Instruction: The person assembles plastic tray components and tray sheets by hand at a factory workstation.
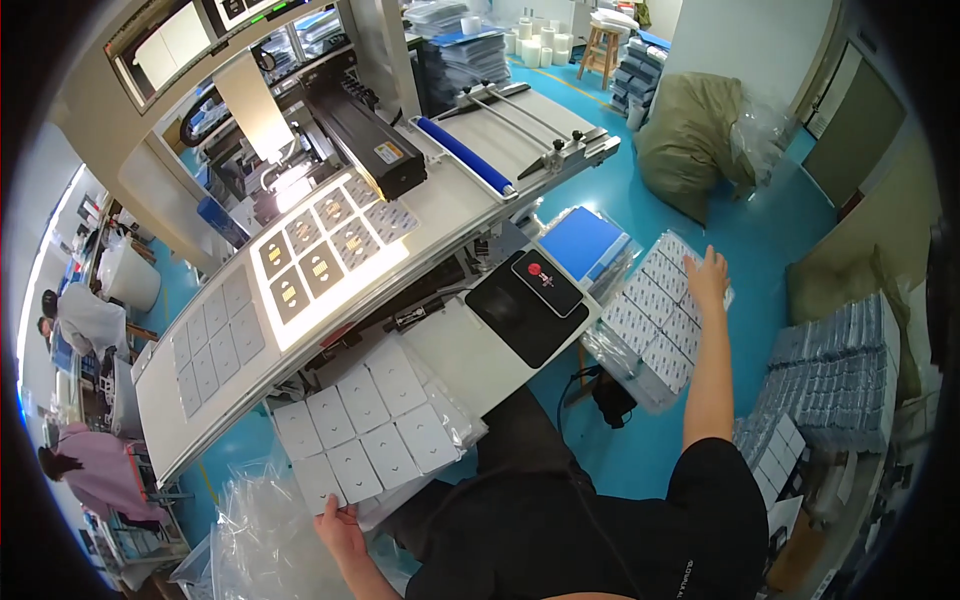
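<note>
At the lower left, my left hand (342, 532) pinches the near edge of a sheet of pale grey panels (368, 428), each with a small chevron mark. That sheet lies over clear plastic and more sheets beside my lap. Out to the right, my right hand (708, 276) reaches over the far right edge of a stack of patterned sheets (655, 312). Its fingers are spread, touching or just above the top sheet. On the machine table (225, 290), a sheet with black panels (318, 255) lies brightly lit, and a grey panel sheet (217, 338) lies to its left.
A black machine head (385, 165) overhangs the table, with a blue roller (465, 155) beside it. A phone (546, 283) rests on a black pad near my lap. Clear plastic (265, 525), stacked sheets (840, 385) and a green sack (690, 140) stand around. Other people sit far left.
</note>
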The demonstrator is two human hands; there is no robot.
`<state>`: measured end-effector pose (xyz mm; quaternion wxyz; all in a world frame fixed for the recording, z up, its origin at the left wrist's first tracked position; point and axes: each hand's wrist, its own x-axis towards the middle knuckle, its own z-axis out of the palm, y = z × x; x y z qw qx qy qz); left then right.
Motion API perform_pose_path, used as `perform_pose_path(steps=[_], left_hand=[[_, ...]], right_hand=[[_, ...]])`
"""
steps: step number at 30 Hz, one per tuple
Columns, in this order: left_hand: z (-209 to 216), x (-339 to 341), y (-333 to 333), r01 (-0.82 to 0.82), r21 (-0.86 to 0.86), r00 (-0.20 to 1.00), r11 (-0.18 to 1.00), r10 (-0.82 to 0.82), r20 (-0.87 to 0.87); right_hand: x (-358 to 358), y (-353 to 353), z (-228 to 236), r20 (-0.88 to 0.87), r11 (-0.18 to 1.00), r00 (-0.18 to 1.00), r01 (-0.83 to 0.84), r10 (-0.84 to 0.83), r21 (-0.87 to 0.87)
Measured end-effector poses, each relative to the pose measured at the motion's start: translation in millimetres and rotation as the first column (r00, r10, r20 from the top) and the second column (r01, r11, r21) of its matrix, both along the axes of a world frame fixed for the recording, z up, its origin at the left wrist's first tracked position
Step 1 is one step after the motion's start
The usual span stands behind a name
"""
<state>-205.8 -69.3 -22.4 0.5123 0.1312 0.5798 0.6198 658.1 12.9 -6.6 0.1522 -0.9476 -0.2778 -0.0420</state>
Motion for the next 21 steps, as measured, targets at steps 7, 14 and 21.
perform_pose_path(steps=[7,14,21], left_hand=[[32.1,26.3,3.8,0.053,0.100,0.999,0.994,-0.054,0.009],[48.0,36.8,-1.8,-0.034,0.169,0.999,0.985,0.033,0.009],[48.7,-4.7,-10.4,-0.245,0.187,0.945,0.952,0.277,-0.174]], right_hand=[[-71.5,9.0,-14.4,0.026,0.974,1.000,0.004,0.002,-0.225],[-79.4,7.4,-9.8,0.010,0.977,1.000,-0.012,0.014,-0.213],[-110.1,21.7,2.5,0.059,0.987,0.996,-0.053,0.063,-0.151]])
